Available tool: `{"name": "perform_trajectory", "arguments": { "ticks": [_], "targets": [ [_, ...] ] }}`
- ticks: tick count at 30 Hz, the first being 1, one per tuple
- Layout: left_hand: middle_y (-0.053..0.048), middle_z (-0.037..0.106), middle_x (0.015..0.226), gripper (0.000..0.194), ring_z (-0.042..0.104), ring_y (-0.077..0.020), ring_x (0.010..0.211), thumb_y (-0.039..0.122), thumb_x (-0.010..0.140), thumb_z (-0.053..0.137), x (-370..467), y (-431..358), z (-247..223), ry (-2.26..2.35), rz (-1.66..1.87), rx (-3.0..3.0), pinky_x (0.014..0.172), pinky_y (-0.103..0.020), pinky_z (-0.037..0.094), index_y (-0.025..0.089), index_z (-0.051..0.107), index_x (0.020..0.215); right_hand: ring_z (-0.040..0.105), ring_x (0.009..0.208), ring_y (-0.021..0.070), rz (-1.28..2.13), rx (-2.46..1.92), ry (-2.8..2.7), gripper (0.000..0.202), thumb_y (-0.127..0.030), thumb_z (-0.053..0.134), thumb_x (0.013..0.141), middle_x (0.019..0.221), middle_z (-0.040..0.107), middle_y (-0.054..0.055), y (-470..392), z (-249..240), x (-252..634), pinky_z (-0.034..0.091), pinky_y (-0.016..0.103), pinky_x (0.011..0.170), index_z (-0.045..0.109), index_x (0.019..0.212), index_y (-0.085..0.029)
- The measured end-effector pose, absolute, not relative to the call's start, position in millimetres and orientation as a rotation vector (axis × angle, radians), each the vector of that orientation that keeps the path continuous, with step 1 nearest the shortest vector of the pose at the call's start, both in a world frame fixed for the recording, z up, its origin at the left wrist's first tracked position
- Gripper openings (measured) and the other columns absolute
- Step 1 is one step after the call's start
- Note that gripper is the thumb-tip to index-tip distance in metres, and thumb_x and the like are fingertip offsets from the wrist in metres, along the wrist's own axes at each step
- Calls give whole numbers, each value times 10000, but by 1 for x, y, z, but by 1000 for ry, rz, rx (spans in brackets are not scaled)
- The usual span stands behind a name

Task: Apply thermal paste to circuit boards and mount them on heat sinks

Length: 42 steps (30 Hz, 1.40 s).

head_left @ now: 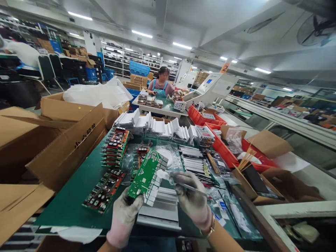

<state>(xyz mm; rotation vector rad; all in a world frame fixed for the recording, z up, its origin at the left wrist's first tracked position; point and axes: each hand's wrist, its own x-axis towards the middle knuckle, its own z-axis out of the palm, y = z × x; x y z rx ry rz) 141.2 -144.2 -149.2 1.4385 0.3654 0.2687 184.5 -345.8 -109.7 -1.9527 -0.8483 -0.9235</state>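
Left hand (pixel 124 213) grips circuit board (pixel 145 174); right hand (pixel 190 196) grips brush (pixel 181 183).

My left hand (pixel 125 213) covers the near end of the green circuit board (pixel 145 175), and both my forearms run off the near edge. The far co-worker's (pixel 161 84) face is blurred. Print on the boards stacked at left (pixel 115 145) is too small to read.

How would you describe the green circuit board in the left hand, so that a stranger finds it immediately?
Start at the green work mat between the cardboard boxes and the red bins. Near its front edge, the gloved left hand holds one green circuit board tilted up, above a grey heat sink. Unlike the other boards lying flat or stacked on the mat, it is lifted, and the right hand touches it with a thin tool.
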Motion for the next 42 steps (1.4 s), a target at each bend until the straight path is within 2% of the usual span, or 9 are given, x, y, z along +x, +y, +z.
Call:
{"name": "perform_trajectory", "arguments": {
  "ticks": [6,12,18,24,28,33,38,40,42],
  "targets": [
    [-68,714,691,472,652,-246,636,520,511,724,140,-140,-157,351,244,1486,609,-326,564,174,680,829,728,829,211,-1078,-1989,-700,145,-299,546,977,919,755,42,-348,-105,204,605,347,709,677,999,-242],
    [-86,728,750,469,676,-269,708,527,496,713,139,-140,-153,389,231,1475,676,-341,579,173,682,801,729,828,211,-1144,-1992,-633,146,-293,548,977,905,752,42,-351,-109,211,612,348,720,679,1007,-236],
    [-99,737,846,494,686,-281,846,531,506,753,145,-140,-160,369,277,1352,797,-341,574,159,695,826,716,849,200,-933,-1930,-764,145,-297,541,984,961,731,59,-340,-118,167,591,321,696,656,1056,-245],
    [-101,742,818,475,686,-279,800,515,525,751,144,-139,-163,399,255,1379,758,-350,579,153,697,828,720,786,178,-801,-1858,-1175,247,-296,456,1015,953,754,59,-335,-126,133,555,301,668,599,1207,-237],
    [-108,749,839,474,689,-287,806,532,531,716,141,-137,-156,363,257,1490,751,-345,580,155,711,820,723,797,193,-796,-1943,-998,201,-317,489,1004,962,754,61,-344,-123,148,571,323,679,632,1132,-262],
    [-93,729,729,472,667,-262,674,541,488,690,140,-133,-158,409,244,1576,619,-315,570,158,710,763,725,829,220,-962,-1947,-622,138,-300,587,943,918,756,59,-357,-123,200,605,349,712,703,988,-239],
    [-66,684,611,403,623,-228,562,544,447,727,138,-118,-165,448,279,1534,538,-295,549,187,647,616,714,977,230,-938,-2063,-569,215,-284,554,952,1045,752,88,-378,-143,254,588,388,865,714,1074,-209],
    [-55,666,578,397,605,-217,530,538,416,757,135,-108,-166,474,308,1530,515,-290,541,201,593,545,708,1009,222,-845,-2106,-662,228,-265,536,951,1083,748,86,-385,-155,267,579,376,884,728,1067,-222],
    [-55,686,621,436,626,-225,558,546,399,797,133,-98,-165,489,337,1530,533,-290,554,197,602,574,710,1012,219,-729,-2156,-784,222,-266,570,916,1109,747,75,-390,-167,274,577,359,882,746,1049,-246]
  ]
}}
